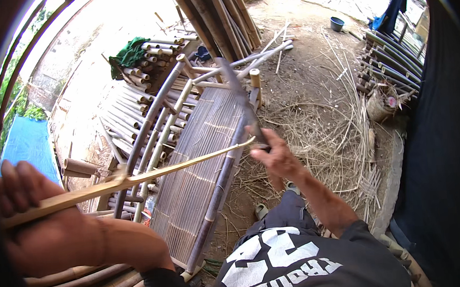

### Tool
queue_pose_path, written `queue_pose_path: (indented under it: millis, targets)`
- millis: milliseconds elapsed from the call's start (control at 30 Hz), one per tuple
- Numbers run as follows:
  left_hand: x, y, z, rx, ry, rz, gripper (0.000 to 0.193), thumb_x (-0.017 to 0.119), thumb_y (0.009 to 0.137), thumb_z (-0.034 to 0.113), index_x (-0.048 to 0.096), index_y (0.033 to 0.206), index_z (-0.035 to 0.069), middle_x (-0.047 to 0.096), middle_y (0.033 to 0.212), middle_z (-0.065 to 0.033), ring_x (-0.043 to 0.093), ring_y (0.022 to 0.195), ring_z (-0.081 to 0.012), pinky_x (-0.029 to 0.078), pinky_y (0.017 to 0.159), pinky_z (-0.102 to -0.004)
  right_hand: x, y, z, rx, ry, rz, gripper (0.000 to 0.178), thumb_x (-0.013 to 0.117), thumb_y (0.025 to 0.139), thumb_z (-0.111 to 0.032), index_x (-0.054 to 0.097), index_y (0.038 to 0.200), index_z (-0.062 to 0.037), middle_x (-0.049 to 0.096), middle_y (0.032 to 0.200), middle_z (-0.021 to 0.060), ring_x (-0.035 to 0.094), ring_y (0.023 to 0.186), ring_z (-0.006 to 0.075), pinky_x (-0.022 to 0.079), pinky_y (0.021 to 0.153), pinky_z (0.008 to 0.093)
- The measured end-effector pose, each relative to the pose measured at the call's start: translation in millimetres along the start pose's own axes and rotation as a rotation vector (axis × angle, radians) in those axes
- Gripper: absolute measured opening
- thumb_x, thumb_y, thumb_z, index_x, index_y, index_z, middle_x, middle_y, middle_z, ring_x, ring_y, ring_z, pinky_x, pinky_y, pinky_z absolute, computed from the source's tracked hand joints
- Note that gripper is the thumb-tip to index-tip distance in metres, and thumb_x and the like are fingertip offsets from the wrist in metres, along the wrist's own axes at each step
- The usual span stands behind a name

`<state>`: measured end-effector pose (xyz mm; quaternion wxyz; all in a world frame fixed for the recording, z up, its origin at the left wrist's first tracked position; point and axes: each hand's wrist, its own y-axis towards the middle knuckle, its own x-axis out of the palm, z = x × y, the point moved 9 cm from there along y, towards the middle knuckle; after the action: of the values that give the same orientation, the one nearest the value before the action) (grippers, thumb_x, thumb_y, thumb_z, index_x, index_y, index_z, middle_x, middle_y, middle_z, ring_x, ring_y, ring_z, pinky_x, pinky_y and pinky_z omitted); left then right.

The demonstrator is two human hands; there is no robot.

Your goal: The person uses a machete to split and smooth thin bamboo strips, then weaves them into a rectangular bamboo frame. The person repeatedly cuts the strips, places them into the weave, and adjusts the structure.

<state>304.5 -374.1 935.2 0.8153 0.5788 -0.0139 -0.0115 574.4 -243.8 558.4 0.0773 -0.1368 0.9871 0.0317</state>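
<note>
Close to the camera on the left, my left hand (60, 235) grips the thick end of a split bamboo strip (168, 171). The strip slants up to the right and thins to a curved, frayed tip. My right hand (280, 157) is closed round the handle of a machete (240, 95), its dark blade pointing up and away. The strip's tip lies beside the base of the blade; I cannot tell whether they touch. Beneath both stands a bamboo bench (193, 146) with a slatted seat and pole rails.
Cut bamboo poles (126, 110) are stacked behind the bench, with a green cloth (129, 53) on top. Shavings (315, 137) litter the ground to the right. More poles (390, 65) and a log (381, 103) lie at the far right. A dark bucket (337, 24) stands farther back.
</note>
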Motion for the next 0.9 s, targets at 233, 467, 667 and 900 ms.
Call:
queue_pose_path:
  millis: [233, 467, 667, 900]
  targets:
    - [74, -82, -57, -0.03, 0.001, 0.361, 0.029, 0.052, 0.098, 0.031, 0.049, 0.084, 0.006, 0.032, 0.071, 0.0008, 0.03, 0.058, -0.0098, 0.024, 0.049, -0.0243, -96, -128, -19, 0.242, -0.394, 0.204, 0.042, 0.054, 0.094, -0.021, 0.051, 0.128, 0.0041, 0.063, 0.084, 0.0166, 0.064, 0.071, 0.0288, 0.051, 0.068, 0.0381]
    - [145, -90, -33, 0.136, 0.072, 0.264, 0.044, 0.035, 0.104, 0.047, 0.038, 0.075, 0.014, 0.033, 0.071, 0.0014, 0.032, 0.069, -0.0131, 0.032, 0.062, -0.0277, -82, -160, -93, -0.2, -0.459, 0.188, 0.025, 0.058, 0.095, -0.016, 0.058, 0.112, 0.0026, 0.064, 0.089, 0.0193, 0.066, 0.064, 0.0315, 0.056, 0.054, 0.0379]
    - [210, -103, -26, 0.193, 0.076, 0.334, 0.047, 0.033, 0.104, 0.046, 0.051, 0.076, 0.013, 0.05, 0.088, -0.0048, 0.045, 0.082, -0.0198, 0.038, 0.08, -0.0381, -88, -160, -158, -0.438, -0.474, 0.051, 0.027, 0.064, 0.089, -0.012, 0.056, 0.109, 0.0049, 0.06, 0.079, 0.014, 0.064, 0.06, 0.024, 0.053, 0.048, 0.035]
    - [255, -107, -23, 0.225, 0.152, 0.246, 0.047, 0.03, 0.103, 0.05, 0.057, 0.084, 0.016, 0.049, 0.095, -0.0039, 0.043, 0.089, -0.0197, 0.036, 0.086, -0.0394, -120, -142, -130, -0.278, -0.578, -0.035, 0.019, 0.06, 0.094, -0.018, 0.052, 0.09, -0.0004, 0.052, 0.07, 0.0103, 0.059, 0.053, 0.0232, 0.05, 0.044, 0.0363]
